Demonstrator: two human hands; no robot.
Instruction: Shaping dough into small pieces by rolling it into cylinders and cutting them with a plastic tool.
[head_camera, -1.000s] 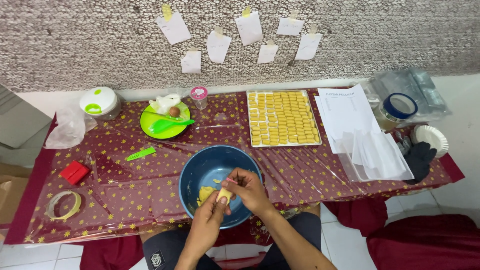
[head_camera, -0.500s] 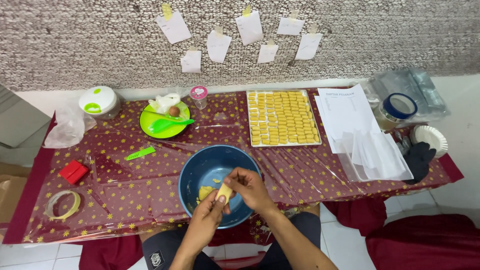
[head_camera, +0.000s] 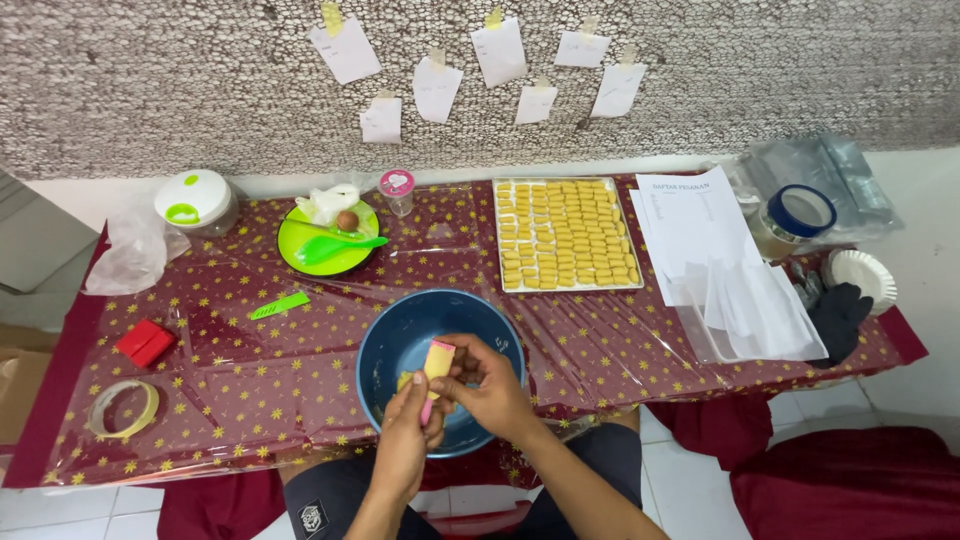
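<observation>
Compared with the earlier frames, both hands are raised a little higher over the bowl (head_camera: 385, 345), and a small pink-edged scraper (head_camera: 438, 362) is now lifted upright between them, where a lump of dough was worked before. It is pinched by the left hand (head_camera: 408, 432) from below, fingers closed on its lower end, while the right hand (head_camera: 487, 385) is curled around its side, fingers closed against it. Whether dough is also held in the palms cannot be told. Yellow dough (head_camera: 404, 381) is seen inside the blue bowl, just beside the scraper. Behind the bowl, a tray (head_camera: 567, 286) filled with rows of yellow pieces is set on the red star-patterned cloth (head_camera: 220, 380). To the left, a green plate (head_camera: 300, 262) with a green spatula is placed, and a green knife (head_camera: 279, 305) is laid near it. A red block (head_camera: 145, 342) and a tape roll (head_camera: 122, 408) are found at the far left. Papers (head_camera: 700, 240) are stacked to the right of the tray, with a black glove (head_camera: 838, 310) beside them.
</observation>
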